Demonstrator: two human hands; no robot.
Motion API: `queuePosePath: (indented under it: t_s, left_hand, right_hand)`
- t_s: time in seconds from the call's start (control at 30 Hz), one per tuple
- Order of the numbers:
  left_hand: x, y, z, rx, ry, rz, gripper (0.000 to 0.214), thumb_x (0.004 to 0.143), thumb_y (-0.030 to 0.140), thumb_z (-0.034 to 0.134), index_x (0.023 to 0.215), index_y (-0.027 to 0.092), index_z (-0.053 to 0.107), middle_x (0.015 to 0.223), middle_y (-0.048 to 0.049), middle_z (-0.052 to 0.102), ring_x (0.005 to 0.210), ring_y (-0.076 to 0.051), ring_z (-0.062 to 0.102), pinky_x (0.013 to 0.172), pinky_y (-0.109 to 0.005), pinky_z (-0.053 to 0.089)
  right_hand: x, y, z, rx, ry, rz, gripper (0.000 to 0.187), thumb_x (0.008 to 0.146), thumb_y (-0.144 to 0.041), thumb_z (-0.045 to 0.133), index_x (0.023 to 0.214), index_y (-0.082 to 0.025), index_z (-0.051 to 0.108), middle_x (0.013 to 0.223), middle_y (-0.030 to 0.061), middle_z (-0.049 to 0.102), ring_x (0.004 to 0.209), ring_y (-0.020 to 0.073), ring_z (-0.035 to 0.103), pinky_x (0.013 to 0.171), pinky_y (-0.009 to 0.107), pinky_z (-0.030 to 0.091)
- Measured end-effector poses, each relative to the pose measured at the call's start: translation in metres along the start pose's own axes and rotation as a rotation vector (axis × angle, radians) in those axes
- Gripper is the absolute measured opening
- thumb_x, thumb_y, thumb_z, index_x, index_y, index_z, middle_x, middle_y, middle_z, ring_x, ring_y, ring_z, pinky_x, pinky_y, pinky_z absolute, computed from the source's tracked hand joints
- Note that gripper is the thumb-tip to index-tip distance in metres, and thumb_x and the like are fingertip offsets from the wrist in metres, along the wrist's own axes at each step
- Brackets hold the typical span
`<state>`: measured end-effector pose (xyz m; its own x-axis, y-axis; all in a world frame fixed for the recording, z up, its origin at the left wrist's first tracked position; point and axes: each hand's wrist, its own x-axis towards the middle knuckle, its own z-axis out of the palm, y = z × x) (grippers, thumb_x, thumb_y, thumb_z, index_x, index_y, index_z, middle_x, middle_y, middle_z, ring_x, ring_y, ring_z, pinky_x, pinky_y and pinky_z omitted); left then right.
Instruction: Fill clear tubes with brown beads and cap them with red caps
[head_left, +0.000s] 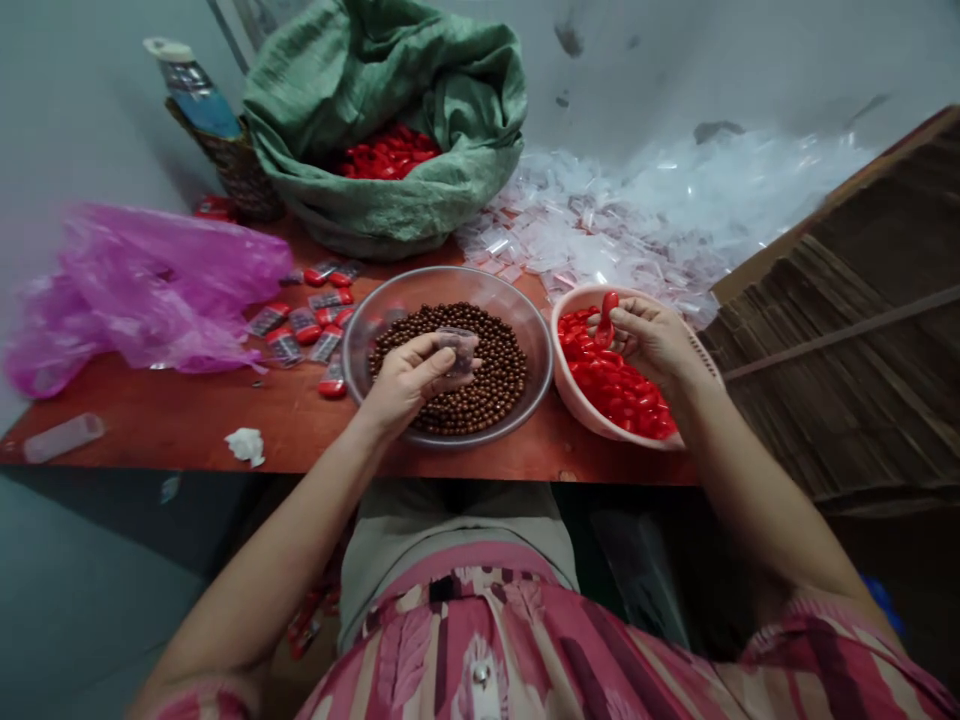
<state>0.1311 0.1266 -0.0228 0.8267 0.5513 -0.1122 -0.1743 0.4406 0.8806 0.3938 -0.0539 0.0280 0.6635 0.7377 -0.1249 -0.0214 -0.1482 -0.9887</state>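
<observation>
My left hand (412,378) is closed on a small clear plastic container (457,352) with dark contents, above a metal bowl (541,385) of shiny brown balls (480,412). Between the thumb and fingers of my right hand (649,338) is a red plastic cap (609,312), rounded at its top end. That hand is over a pale pink basket (574,395) heaped with similar red pieces (622,395). Left of the metal bowl lie several filled clear containers with red ends (304,325).
A green sack (352,215) of red pieces stands behind the bowl. Clear plastic pieces (600,220) are piled at the back right, beside stacked cardboard (847,350). At left are a pink plastic bag (150,290), a clear tube (64,438) and crumpled white paper (245,446).
</observation>
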Motion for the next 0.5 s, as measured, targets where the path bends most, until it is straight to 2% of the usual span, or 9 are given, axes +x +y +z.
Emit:
queuePosePath:
  t_s: [0.07,0.17,0.27,0.37,0.5]
  left_hand:
    - [-0.002,0.000,0.001,-0.024,-0.035,-0.016,0.040,0.067,0.040,0.081,0.098,0.018,0.069,0.125,-0.0117,0.067,0.096,-0.024,0.071,0.077,-0.032,0.061]
    - [-0.003,0.000,0.001,-0.056,-0.092,-0.041,0.042,0.064,0.040,0.083,0.097,0.017,0.070,0.127,-0.0119,0.065,0.099,-0.025,0.070,0.076,-0.031,0.061]
    - [-0.004,0.000,0.000,-0.113,-0.101,-0.044,0.046,0.061,0.041,0.085,0.097,0.017,0.071,0.121,-0.0105,0.068,0.099,-0.024,0.069,0.075,-0.030,0.061]
    - [-0.003,-0.001,-0.003,-0.198,-0.059,-0.017,0.046,0.059,0.041,0.086,0.096,0.017,0.071,0.109,-0.0072,0.072,0.096,-0.021,0.069,0.078,-0.033,0.060]
    - [-0.001,-0.004,-0.006,-0.259,-0.029,0.036,0.041,0.062,0.039,0.084,0.095,0.017,0.072,0.104,-0.0051,0.072,0.095,-0.019,0.068,0.086,-0.036,0.058]
  right_hand:
    - [-0.005,-0.004,0.032,0.029,-0.033,-0.050,0.040,0.062,-0.039,0.083,0.087,-0.021,0.058,0.082,0.0024,0.071,0.070,0.0158,0.067,0.058,0.025,0.055]
    - [-0.009,-0.005,0.079,0.055,-0.091,-0.082,0.054,0.062,-0.038,0.083,0.104,-0.027,0.052,0.091,0.0000,0.070,0.080,0.0187,0.069,0.063,0.028,0.057]
    - [-0.013,0.000,0.115,0.064,-0.168,-0.137,0.060,0.066,-0.042,0.080,0.115,-0.031,0.047,0.098,0.0000,0.067,0.093,0.0208,0.068,0.073,0.033,0.058]
    - [-0.015,0.009,0.136,0.054,-0.189,-0.218,0.049,0.071,-0.045,0.075,0.110,-0.030,0.050,0.101,0.0017,0.065,0.098,0.0221,0.067,0.084,0.038,0.056]
    - [-0.019,0.014,0.142,-0.134,-0.136,-0.386,0.028,0.074,-0.038,0.075,0.093,-0.026,0.059,0.095,0.0025,0.065,0.096,0.0222,0.065,0.093,0.040,0.051]
